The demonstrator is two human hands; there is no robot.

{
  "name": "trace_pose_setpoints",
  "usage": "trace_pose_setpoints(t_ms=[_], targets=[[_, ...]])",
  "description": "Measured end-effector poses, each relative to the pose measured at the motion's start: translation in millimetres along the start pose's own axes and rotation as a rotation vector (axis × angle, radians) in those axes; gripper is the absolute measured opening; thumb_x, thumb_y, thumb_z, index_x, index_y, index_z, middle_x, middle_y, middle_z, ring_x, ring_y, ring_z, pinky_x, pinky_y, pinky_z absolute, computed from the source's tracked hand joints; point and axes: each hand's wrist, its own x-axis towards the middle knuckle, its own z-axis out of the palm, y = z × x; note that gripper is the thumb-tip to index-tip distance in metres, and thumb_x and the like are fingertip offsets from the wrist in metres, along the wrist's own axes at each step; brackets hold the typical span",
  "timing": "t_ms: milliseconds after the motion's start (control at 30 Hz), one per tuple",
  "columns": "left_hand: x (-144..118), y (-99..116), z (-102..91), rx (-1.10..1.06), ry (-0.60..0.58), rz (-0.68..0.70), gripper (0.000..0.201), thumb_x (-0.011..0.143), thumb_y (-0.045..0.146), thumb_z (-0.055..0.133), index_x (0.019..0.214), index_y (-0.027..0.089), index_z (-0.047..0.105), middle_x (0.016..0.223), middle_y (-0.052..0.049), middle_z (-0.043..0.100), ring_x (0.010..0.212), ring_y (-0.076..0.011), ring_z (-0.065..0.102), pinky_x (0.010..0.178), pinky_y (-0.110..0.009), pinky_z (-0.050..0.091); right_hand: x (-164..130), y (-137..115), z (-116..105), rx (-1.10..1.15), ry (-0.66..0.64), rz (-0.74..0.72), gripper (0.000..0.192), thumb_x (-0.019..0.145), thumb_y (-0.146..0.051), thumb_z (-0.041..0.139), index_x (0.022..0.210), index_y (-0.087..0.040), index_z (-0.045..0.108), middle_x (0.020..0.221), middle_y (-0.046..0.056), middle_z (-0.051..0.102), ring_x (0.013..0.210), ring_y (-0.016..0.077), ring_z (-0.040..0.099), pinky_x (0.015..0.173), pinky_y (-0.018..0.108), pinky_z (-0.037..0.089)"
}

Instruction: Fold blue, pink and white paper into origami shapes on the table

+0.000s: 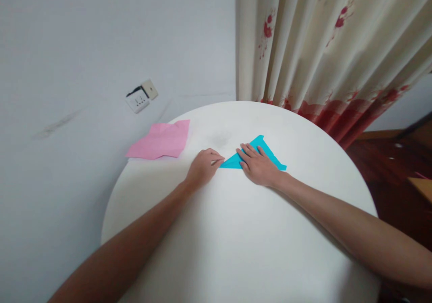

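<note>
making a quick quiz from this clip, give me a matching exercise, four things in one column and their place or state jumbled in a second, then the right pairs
Things:
1. blue paper
2. pink paper
3. left hand
4. wall socket

Places or states:
A. fixed on the wall beyond the table
B. lies alone at the table's far left edge
C. folded to a point, pressed flat under the right hand
D. fingertips at the blue paper's pointed tip

Pairs: 1-C, 2-B, 3-D, 4-A

On the desk (236,240), the folded paper (261,152) lies near the middle, under the right hand (258,165); the left hand (204,168) touches its left tip (a second sheet (160,143) overhangs the far left edge).
</note>
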Motion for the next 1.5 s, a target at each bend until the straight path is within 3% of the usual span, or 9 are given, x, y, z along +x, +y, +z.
trace_pose_setpoints(t_ms=[233,667,867,933,1033,1167,1267,1500], targets=[[-4,9,-3.4,-0.043,-0.060,-0.071,0.020,0.083,0.027,0.072,0.101,0.018,0.076,0.091,-0.004,0.068,0.082,-0.0182,0.063,0.080,-0.031,0.048,-6,-14,1,0.046,-0.020,-0.061,0.057,0.104,-0.038,0.026,0.156,-0.014,0.030,0.163,0.014,0.022,0.151,0.0312,0.017,0.119,0.057,0.019],[-9,20,-4.0,-0.046,-0.080,-0.142,0.022,0.080,0.022,0.073,0.102,0.018,0.074,0.090,-0.004,0.070,0.079,-0.0179,0.063,0.077,-0.029,0.048,-6,-15,0,0.095,0.013,-0.068,0.055,0.103,-0.034,0.032,0.155,-0.015,0.031,0.162,0.015,0.027,0.150,0.0317,0.020,0.119,0.058,0.020],[-10,21,-6.5,-0.063,-0.103,-0.193,0.022,0.078,0.020,0.073,0.100,0.018,0.074,0.086,-0.003,0.072,0.076,-0.0175,0.065,0.073,-0.028,0.048,-3,-17,2,0.194,0.084,-0.072,0.055,0.099,-0.026,0.044,0.152,-0.015,0.036,0.158,0.017,0.036,0.148,0.0304,0.027,0.118,0.056,0.023],[-10,20,-6.7,-0.097,-0.102,-0.218,0.022,0.078,0.021,0.074,0.099,0.019,0.074,0.082,-0.001,0.072,0.073,-0.0166,0.065,0.071,-0.026,0.048,-2,-18,0,0.242,0.134,-0.081,0.049,0.096,-0.022,0.051,0.144,-0.013,0.048,0.153,0.018,0.043,0.144,0.0294,0.034,0.116,0.051,0.029],[-9,17,-6.6,-0.140,-0.111,-0.260,0.020,0.076,0.023,0.075,0.096,0.020,0.073,0.078,0.000,0.072,0.072,-0.0159,0.065,0.067,-0.025,0.047,-2,-18,-6,0.274,0.201,-0.099,0.026,0.091,-0.018,0.060,0.115,-0.014,0.070,0.136,0.016,0.057,0.129,0.0278,0.050,0.108,0.041,0.039],[-9,16,-6.8,-0.112,-0.125,-0.277,0.022,0.077,0.026,0.075,0.098,0.022,0.073,0.081,0.000,0.071,0.075,-0.0165,0.065,0.069,-0.026,0.047,-3,-17,-13,0.214,0.176,-0.123,0.016,0.092,-0.019,0.061,0.092,-0.018,0.077,0.107,0.011,0.066,0.104,0.0253,0.057,0.090,0.038,0.045],[-10,15,-7.7,-0.025,-0.088,-0.256,0.023,0.079,0.027,0.074,0.101,0.022,0.072,0.090,-0.001,0.071,0.082,-0.0180,0.065,0.076,-0.028,0.048,-4,-15,-14,0.164,0.143,-0.157,0.019,0.095,-0.021,0.058,0.095,-0.019,0.077,0.103,0.011,0.064,0.097,0.0235,0.055,0.084,0.036,0.043],[-11,17,-12.4,0.088,-0.095,-0.237,0.024,0.084,0.021,0.068,0.107,0.019,0.070,0.099,-0.006,0.073,0.089,-0.0206,0.067,0.084,-0.032,0.050,-5,-18,-13,0.103,0.120,-0.228,0.026,0.098,-0.019,0.050,0.111,-0.018,0.072,0.113,0.013,0.061,0.104,0.0250,0.053,0.085,0.036,0.043]])
